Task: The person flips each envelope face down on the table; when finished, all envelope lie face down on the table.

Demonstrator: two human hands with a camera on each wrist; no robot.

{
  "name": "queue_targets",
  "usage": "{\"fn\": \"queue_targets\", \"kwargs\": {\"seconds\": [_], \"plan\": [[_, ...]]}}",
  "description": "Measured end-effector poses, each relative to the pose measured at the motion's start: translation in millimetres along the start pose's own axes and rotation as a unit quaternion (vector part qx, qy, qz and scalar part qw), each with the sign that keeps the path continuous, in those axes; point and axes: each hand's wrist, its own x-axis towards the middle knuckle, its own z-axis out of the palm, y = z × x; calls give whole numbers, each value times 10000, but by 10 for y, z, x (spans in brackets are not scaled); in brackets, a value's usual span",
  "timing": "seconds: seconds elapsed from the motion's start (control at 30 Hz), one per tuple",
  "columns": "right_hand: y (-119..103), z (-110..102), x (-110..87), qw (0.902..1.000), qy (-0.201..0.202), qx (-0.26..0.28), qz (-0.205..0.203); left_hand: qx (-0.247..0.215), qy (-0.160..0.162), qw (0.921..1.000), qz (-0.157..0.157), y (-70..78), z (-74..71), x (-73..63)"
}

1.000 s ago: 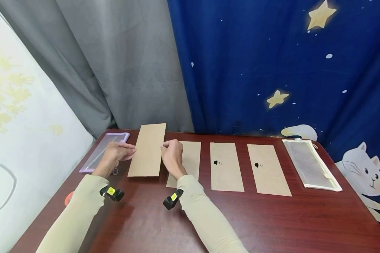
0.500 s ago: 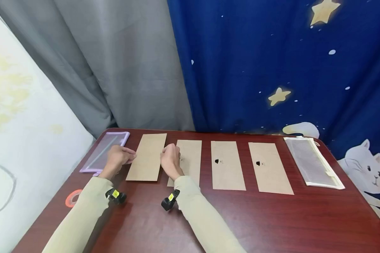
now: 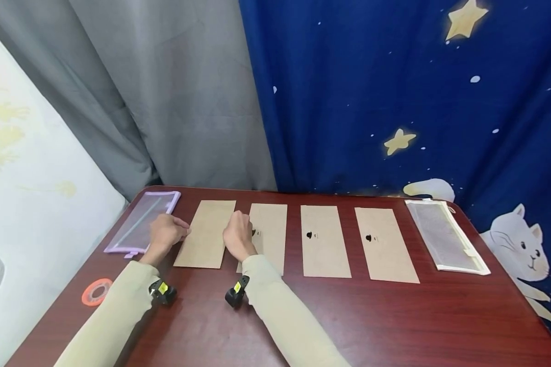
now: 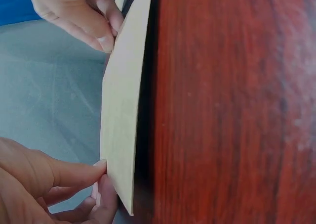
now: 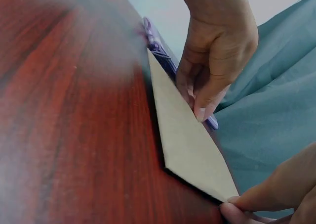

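Note:
A plain brown kraft-paper card (image 3: 206, 234) is held low over the table, leaning left of the row of similar cards. My left hand (image 3: 166, 233) pinches its left edge between thumb and fingers. On the opposite long edge, my right hand (image 3: 239, 233) pinches with thumb and fingertips. In the left wrist view the card (image 4: 126, 100) shows a dark gap of shadow along its near edge. The right wrist view has the card (image 5: 187, 145) slanting between both hands. Beside it lies a card (image 3: 271, 250) with a small black hat print, partly covered by my right hand.
Two more hat-printed cards (image 3: 325, 250) (image 3: 387, 252) lie further right. A white-edged mesh zip pouch (image 3: 447, 239) is at the far right, a purple-edged pouch (image 3: 135, 224) at the left. An orange tape roll (image 3: 88, 294) sits near my left sleeve, on the dark red table (image 3: 395, 326).
Both hands have lowered the card from a raised, tilted position to close over the table, at the left end of the row. The tape roll has come into fuller view.

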Motion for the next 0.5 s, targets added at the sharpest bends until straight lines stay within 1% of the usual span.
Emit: {"fn": "queue_targets", "kwargs": {"seconds": [0.1, 0.3, 0.37, 0.47, 0.5], "plan": [[-37, -10, 30, 9997, 3, -252, -26, 271, 148, 9995, 95, 14, 0, 2], [-82, -32, 29, 9977, 5, -674, -46, 435, 261, 9987, 57, 27, 3, -12], [-89, -64, 6, 9985, -32, -544, -60, 498, 314, 9983, 7, 38, 7, -22], [-89, -165, -27, 9998, -151, -98, 38, 588, 403, 9973, -159, 90, 10, -41], [-84, -213, -34, 9997, -220, 74, 87, 546, 384, 9975, -222, 117, 10, -48]]}}
